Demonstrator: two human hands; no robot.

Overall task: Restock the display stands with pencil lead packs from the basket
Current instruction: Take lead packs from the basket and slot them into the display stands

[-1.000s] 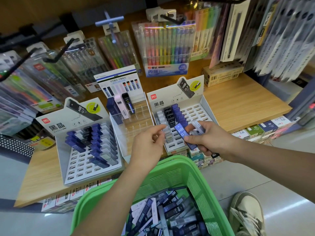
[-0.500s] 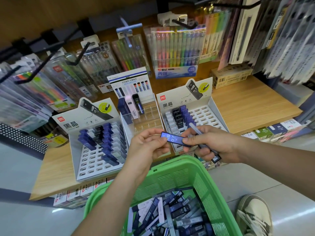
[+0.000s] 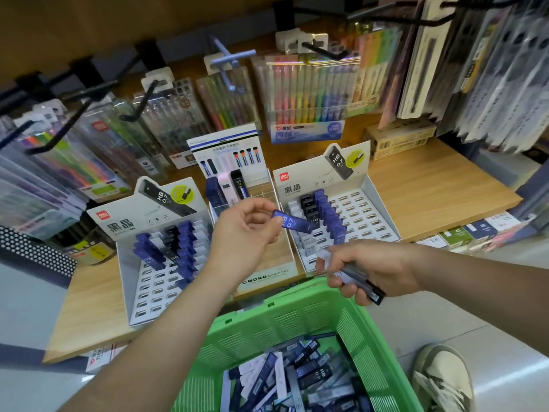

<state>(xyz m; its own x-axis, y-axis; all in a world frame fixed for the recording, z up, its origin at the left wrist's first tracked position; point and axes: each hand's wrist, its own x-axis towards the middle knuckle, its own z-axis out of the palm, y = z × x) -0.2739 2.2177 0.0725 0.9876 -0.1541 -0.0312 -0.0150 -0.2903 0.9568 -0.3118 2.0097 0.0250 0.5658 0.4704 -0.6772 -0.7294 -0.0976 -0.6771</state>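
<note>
My left hand (image 3: 243, 233) pinches a blue HB 0.7 lead pack (image 3: 292, 222) by one end, holding it in the air in front of the right display stand (image 3: 368, 215). My right hand (image 3: 368, 267) grips a small bunch of lead packs (image 3: 361, 279), dark and pale, just above the far rim of the green basket (image 3: 297, 319). The basket holds several more blue, black and white packs. The left display stand (image 3: 148, 289) has blue and black packs in its upper rows and open slots below. The right stand has packs in its left columns only.
A clear Mono stand (image 3: 261, 278) with three packs at its back sits between the two white stands on the wooden shelf (image 3: 439, 191). Pen and highlighter sets hang from black hooks (image 3: 323, 50) above. My shoe (image 3: 442, 379) is on the floor right of the basket.
The blue pack has passed from my right hand to my left, which lifted it up toward the stands. My right hand dropped toward the basket rim with its bunch.
</note>
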